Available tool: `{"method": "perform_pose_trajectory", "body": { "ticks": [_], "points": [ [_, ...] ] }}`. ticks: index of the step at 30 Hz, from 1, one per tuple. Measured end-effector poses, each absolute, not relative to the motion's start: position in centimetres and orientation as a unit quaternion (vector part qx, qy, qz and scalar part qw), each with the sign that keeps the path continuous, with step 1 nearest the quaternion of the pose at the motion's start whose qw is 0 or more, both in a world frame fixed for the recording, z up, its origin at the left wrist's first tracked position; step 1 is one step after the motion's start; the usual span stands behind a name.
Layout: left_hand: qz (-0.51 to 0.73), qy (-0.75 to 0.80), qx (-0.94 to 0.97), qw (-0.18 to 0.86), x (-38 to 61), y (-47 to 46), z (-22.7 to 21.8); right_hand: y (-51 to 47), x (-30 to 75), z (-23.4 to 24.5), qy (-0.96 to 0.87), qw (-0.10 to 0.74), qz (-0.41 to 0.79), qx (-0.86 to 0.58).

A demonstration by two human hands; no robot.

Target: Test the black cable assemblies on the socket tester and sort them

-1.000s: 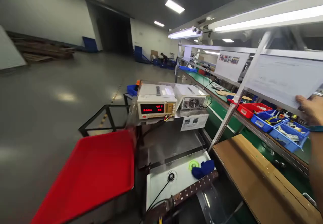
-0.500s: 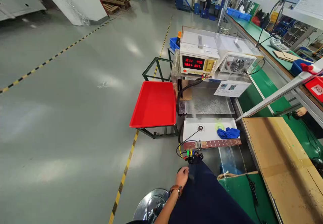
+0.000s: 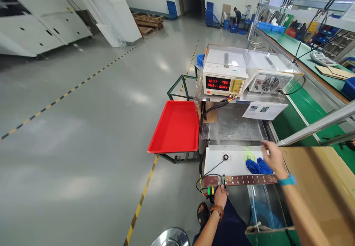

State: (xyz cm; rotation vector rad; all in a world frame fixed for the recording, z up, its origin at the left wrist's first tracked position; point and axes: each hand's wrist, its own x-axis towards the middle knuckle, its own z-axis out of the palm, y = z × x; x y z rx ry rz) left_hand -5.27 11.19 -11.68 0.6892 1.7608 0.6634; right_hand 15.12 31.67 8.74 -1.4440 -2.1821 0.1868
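Note:
My left hand (image 3: 221, 196) is at the front edge of a long reddish-brown metal strip with a row of holes (image 3: 249, 179). Its fingers are closed beside a cluster of green, yellow and red connectors (image 3: 210, 190); what they grip is hidden. My right hand (image 3: 273, 157), slightly blurred, hovers over the right end of a white board (image 3: 213, 161). Its thumb and fingers are apart, with nothing visible between them. Just left of it lies a crumpled blue cloth (image 3: 258, 166). A small round black part (image 3: 225, 157) with a thin cable sits on the board.
A red tray (image 3: 177, 127) rests on a green metal frame to the left. Behind the board stands a power supply (image 3: 224, 81) with lit red digits. Cardboard (image 3: 313, 179) covers the right side. A shiny round stool base (image 3: 170, 236) stands below.
My left hand has risen from beside my leg to the metal strip's edge. My right hand has come into view over the board. The camera view has tilted up.

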Motion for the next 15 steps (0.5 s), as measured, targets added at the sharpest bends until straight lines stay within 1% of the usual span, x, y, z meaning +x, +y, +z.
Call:
{"method": "perform_pose_trajectory", "body": {
  "ticks": [1, 3, 5, 6, 7, 9, 12, 15],
  "points": [
    [0.28, 0.741, 0.287, 0.539, -5.3, 11.3, -11.9, 32.3, 13.1, 6.0, -0.807, 0.211, 0.11, -0.54],
    [0.283, 0.741, 0.286, 0.538, -5.2, 11.2, -12.4, 33.2, 8.8, 0.1, -0.801, 0.071, 0.193, -0.562],
    [0.283, 0.741, 0.286, 0.538, -5.2, 11.0, -12.9, 33.7, 5.0, -5.2, -0.785, -0.057, 0.233, -0.571],
    [0.283, 0.739, 0.284, 0.541, -5.2, 10.9, -13.3, 33.8, 3.5, -7.4, -0.781, -0.092, 0.239, -0.569],
    [0.285, 0.737, 0.28, 0.545, -5.1, 10.7, -13.7, 33.7, 2.4, -9.2, -0.781, -0.113, 0.243, -0.565],
    [0.288, 0.735, 0.273, 0.549, -5.1, 10.5, -14.5, 33.5, 0.9, -11.8, -0.785, -0.125, 0.246, -0.554],
    [0.287, 0.736, 0.27, 0.551, -5.1, 10.3, -15.2, 33.1, 0.1, -13.9, -0.795, -0.134, 0.238, -0.542],
    [0.278, 0.738, 0.276, 0.55, -5.1, 10.1, -14.8, 33.1, -0.3, -15.3, -0.792, -0.134, 0.224, -0.553]
  ]
}}
